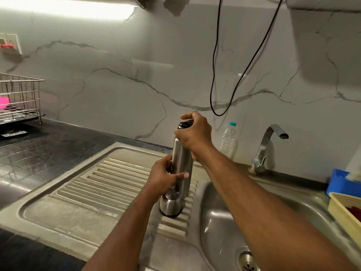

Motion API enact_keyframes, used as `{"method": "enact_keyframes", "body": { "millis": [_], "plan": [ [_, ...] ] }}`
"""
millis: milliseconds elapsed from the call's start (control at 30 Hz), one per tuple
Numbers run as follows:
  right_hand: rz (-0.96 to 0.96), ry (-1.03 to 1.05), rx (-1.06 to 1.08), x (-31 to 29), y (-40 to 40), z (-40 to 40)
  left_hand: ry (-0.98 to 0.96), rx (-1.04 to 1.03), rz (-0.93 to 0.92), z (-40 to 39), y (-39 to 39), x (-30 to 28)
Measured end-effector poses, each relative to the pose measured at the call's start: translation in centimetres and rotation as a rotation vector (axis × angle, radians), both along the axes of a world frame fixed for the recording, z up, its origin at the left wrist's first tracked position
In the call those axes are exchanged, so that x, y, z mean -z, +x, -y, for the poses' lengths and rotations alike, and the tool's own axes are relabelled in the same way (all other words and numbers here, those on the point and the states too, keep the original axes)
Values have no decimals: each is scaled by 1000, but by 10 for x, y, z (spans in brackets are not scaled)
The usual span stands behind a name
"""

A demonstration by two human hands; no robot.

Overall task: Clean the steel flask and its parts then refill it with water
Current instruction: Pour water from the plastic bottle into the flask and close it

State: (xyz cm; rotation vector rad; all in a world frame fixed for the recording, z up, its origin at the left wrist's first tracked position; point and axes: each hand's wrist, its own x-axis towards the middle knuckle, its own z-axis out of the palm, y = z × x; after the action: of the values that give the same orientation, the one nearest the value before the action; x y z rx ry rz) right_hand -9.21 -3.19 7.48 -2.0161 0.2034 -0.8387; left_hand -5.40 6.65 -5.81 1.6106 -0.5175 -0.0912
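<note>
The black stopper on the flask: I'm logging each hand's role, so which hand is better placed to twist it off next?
Right. The right hand already grips the black stopper from above, while the left hand holds the flask body upright on the drainboard, steadying it.

The right hand (192, 133) hides most of the stopper (184, 125); basket (345, 214) and rack (18, 98) are cut off by the edges.

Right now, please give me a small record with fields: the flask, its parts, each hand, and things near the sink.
flask: steel flask, upright on the ribbed drainboard
stopper: black stopper at the flask mouth
cup lid: steel cup, upside down beside the flask
left hand: holds the flask body
right hand: grips the stopper
nearby: tap, plastic bottle
</note>
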Motion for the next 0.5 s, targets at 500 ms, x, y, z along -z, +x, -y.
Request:
{"method": "enact_keyframes", "body": {
  "millis": [500],
  "plan": [
    [-196,-290,176,64,-85,8,-83,185,-57,-16,1,1]
  ]
}}
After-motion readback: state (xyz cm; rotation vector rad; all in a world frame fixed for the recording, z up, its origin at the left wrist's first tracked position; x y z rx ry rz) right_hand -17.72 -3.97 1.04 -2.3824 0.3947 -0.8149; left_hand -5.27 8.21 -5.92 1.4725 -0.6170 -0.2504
